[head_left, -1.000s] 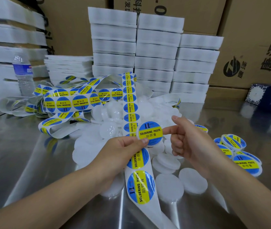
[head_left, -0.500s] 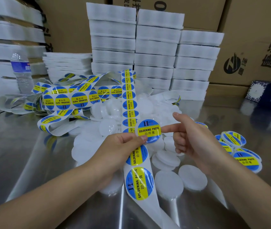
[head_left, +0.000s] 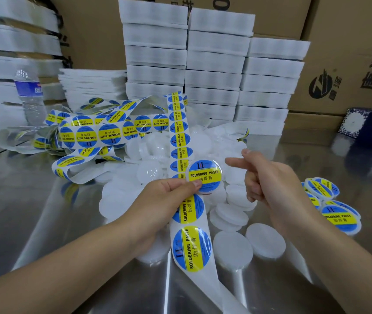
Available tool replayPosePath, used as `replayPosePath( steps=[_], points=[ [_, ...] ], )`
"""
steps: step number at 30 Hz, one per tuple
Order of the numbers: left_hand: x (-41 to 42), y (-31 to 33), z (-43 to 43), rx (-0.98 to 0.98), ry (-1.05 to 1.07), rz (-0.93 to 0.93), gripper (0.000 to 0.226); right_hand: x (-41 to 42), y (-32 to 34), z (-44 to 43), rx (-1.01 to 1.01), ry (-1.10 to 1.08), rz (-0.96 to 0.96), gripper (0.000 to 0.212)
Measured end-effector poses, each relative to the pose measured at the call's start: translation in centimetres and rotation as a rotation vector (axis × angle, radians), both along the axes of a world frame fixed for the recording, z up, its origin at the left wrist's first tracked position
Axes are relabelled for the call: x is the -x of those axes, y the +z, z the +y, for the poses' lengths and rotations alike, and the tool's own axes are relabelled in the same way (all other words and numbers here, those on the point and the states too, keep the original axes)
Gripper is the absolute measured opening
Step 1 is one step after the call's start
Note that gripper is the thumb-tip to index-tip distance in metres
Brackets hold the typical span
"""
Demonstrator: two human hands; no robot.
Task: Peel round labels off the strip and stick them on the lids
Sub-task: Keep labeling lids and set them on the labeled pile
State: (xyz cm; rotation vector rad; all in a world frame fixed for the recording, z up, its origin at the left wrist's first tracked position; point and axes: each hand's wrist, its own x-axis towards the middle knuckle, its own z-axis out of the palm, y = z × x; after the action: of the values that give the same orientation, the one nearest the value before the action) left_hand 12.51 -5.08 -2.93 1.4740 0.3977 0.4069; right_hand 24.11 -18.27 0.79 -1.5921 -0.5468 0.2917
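My left hand pinches a white lid that carries a round blue-and-yellow "SOLDERING PASTE" label, and it also holds the label strip, which runs up behind the lid and down toward me. My right hand hovers just right of the lid with index finger and thumb apart, touching nothing. Bare white lids lie in a heap under and behind both hands. Labelled lids are piled at the right.
More coiled label strip lies at the left on the steel table. A water bottle stands at the far left. Stacks of white foam trays and cardboard boxes line the back.
My right hand has let go of the label and drawn back to the right. The label now sits flat on the lid in my left hand.
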Motion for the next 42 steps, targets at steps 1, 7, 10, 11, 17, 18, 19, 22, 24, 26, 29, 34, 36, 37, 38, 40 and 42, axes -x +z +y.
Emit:
replayPosePath(
  steps=[1,7,10,11,17,18,19,22,24,26,29,34,36,37,38,40,42],
  points=[
    [0.0,0.0,0.0,-0.006,-0.009,0.0,0.019,-0.1,0.1,-0.1,-0.004,0.002,-0.015,0.035],
    [0.1,0.0,-0.1,-0.019,-0.094,-0.039,0.034,0.1,-0.5,0.0,0.072,0.072,-0.222,0.029],
    [0.1,0.0,-0.2,-0.022,-0.106,-0.047,0.037,0.6,-1.1,0.4,0.096,0.237,-0.336,0.042],
    [0.1,0.0,-0.2,-0.043,-0.111,-0.045,0.04,0.6,-1.4,0.4,0.08,0.302,-0.341,0.046],
    [0.1,-0.4,-0.4,-0.093,-0.141,-0.001,0.049,0.6,-2.0,0.2,0.115,0.357,-0.486,0.052],
    [0.1,-0.5,-0.4,-0.074,-0.147,0.006,0.049,0.6,-2.0,0.2,0.121,0.356,-0.495,0.052],
    [0.1,-0.5,-0.5,-0.05,-0.156,0.01,0.048,0.5,-1.9,0.2,0.136,0.352,-0.506,0.053],
    [0.1,-0.4,-0.5,-0.002,-0.17,0.033,0.053,0.4,-1.8,0.2,0.161,0.335,-0.519,0.053],
    [0.0,-0.2,-0.6,0.051,-0.166,0.04,0.054,0.3,-1.8,0.2,0.163,0.317,-0.507,0.054],
    [0.0,0.0,-0.5,0.129,-0.155,0.037,0.055,0.3,-1.9,0.2,0.187,0.299,-0.522,0.052],
    [0.0,0.4,-0.3,0.193,-0.178,0.048,0.06,0.2,-1.9,0.1,0.21,0.27,-0.553,0.045],
    [0.2,0.5,-0.1,0.172,-0.29,0.101,0.064,0.3,-1.8,0.2,0.234,0.152,-0.607,0.058],
    [0.1,0.4,-0.2,0.179,-0.281,0.083,0.064,0.4,-1.6,0.2,0.224,0.147,-0.632,0.062],
    [0.1,0.5,-0.4,0.182,-0.266,0.067,0.063,0.3,-1.5,0.2,0.211,0.14,-0.639,0.059],
    [0.1,0.5,-0.5,0.173,-0.247,0.05,0.059,0.2,-1.5,0.1,0.198,0.12,-0.644,0.056],
    [0.0,0.3,-0.7,0.141,-0.213,0.023,0.043,-0.4,-1.3,0.0,0.17,0.025,-0.652,0.048],
    [0.1,0.1,-0.6,0.097,-0.207,0.007,0.022,-1.7,-0.9,-0.5,0.185,-0.108,-0.666,0.044]
  ],
)
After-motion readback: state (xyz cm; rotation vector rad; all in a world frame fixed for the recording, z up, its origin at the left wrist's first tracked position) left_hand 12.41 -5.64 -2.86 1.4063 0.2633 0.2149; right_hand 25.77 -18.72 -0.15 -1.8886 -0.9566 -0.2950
